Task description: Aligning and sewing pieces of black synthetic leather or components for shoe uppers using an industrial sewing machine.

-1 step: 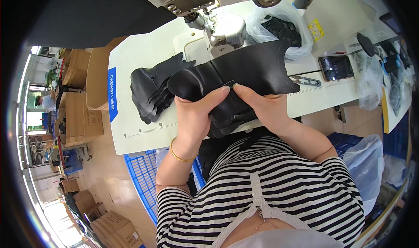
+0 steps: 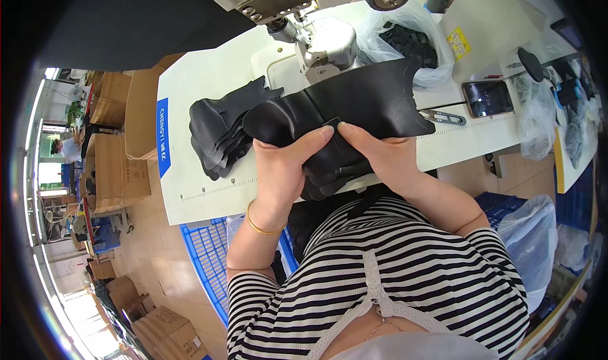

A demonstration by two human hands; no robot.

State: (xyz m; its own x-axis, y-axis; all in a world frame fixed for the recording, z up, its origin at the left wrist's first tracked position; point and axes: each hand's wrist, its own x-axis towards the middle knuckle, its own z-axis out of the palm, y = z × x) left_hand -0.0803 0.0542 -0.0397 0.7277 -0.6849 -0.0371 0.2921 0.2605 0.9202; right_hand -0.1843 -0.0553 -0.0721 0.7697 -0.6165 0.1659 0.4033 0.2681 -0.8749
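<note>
Black piece (image 2: 361, 100) between the fingers (image 2: 358, 139)

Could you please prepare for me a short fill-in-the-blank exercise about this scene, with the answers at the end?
1. The left hand and the right hand hold a curved piece whose colour is ____.
2. A yellow bangle is worn on the ____ wrist.
3. The phone lies to the ____ of the small snips.
4. The shirt has black and white ____.

Missing words: black; left; right; stripes.
</note>
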